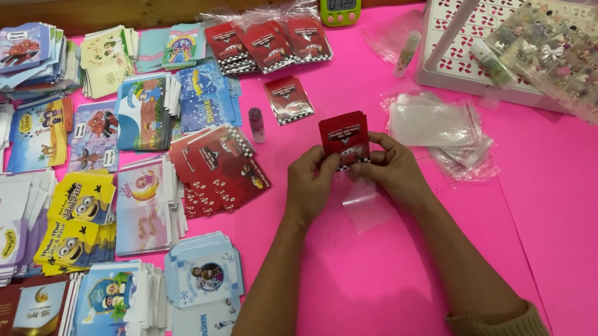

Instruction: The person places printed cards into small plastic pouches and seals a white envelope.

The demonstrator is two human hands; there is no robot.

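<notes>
Both my hands meet at the middle of the pink table. My left hand and my right hand together hold a small red card with a cartoon car picture, upright between the fingertips. A clear plastic sleeve hangs just under the card, beneath my right hand. A stack of matching red cards lies to the left of my hands. Another single red card lies flat farther back.
Many stacks of printed cards cover the left half, such as yellow ones and blue ones. A pile of clear sleeves lies right of my hands. A white tray, a bead box, a green timer and bagged red cards sit at the back.
</notes>
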